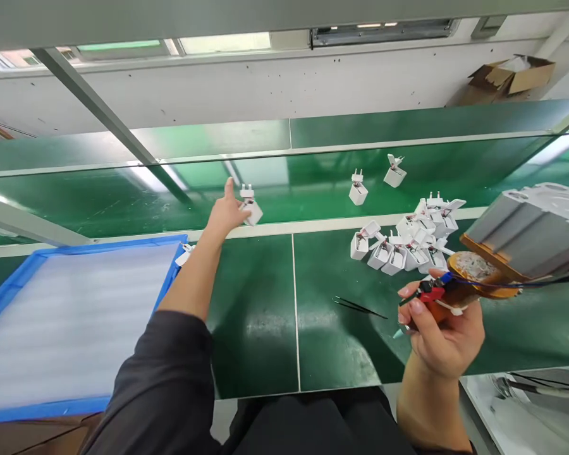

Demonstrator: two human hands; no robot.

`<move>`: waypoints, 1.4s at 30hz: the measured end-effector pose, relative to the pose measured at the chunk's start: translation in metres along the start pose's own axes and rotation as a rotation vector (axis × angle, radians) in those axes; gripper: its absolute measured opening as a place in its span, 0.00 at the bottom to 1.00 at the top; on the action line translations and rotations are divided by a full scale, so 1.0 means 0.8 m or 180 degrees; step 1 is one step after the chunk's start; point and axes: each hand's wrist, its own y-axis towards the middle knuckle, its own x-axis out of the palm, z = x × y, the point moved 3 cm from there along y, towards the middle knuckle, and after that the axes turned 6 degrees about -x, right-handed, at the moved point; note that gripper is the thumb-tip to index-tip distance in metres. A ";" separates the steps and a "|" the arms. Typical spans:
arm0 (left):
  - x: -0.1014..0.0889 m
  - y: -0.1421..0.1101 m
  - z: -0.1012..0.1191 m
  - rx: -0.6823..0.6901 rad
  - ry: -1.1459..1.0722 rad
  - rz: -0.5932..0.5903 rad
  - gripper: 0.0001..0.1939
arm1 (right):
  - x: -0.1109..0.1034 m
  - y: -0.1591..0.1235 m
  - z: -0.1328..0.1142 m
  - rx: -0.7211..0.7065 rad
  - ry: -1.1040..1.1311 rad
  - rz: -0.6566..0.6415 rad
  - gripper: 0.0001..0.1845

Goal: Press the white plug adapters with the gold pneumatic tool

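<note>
My left hand [226, 215] reaches over the raised back ledge, index finger stretched out and thumb apart from it. Its thumb is at the left side of a white plug adapter [253, 213] with two pins pointing up; I cannot tell how firmly they touch. My right hand [443, 335] is wrapped around an orange-brown glue gun [448, 306] with a red and black part at its front and a teal nozzle tip pointing down left. A grey ribbed metal block [533, 230] adjoins the gun. Black tweezers [359, 308] lie left of my right hand.
A pile of open white adapters [415, 240] lies on the green bench [253, 316]. Two more adapters [358, 189] stand on the back ledge. At left is a blue-edged tray [76, 316] with a white lining. A cardboard box [509, 82] sits at the far right.
</note>
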 end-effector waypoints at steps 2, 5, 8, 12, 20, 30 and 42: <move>0.012 -0.060 0.034 0.0083 -0.0307 -0.0308 0.50 | 0.000 0.001 0.001 -0.0053 0.0013 -0.0102 0.14; 0.037 -0.171 0.080 0.0584 -0.0964 -0.1103 0.47 | -0.002 0.001 -0.001 -0.0155 0.0038 -0.0164 0.16; 0.063 -0.258 0.096 0.0782 -0.1071 -0.1529 0.46 | -0.003 0.001 -0.002 -0.0176 0.0056 -0.0205 0.17; 0.092 -0.298 0.090 0.0842 -0.1249 -0.1439 0.44 | -0.001 -0.001 -0.003 -0.0139 0.0092 -0.0268 0.13; 0.124 -0.284 0.100 0.1059 -0.1610 -0.1458 0.29 | 0.008 -0.002 -0.006 -0.0171 0.0084 -0.0349 0.13; 0.148 -0.308 0.088 0.1008 -0.1495 -0.0375 0.17 | 0.047 -0.011 -0.015 -0.0258 0.0391 -0.0718 0.13; 0.099 -0.304 0.109 0.1150 -0.1845 -0.1053 0.16 | 0.104 -0.033 -0.024 -0.0134 0.0282 -0.0976 0.27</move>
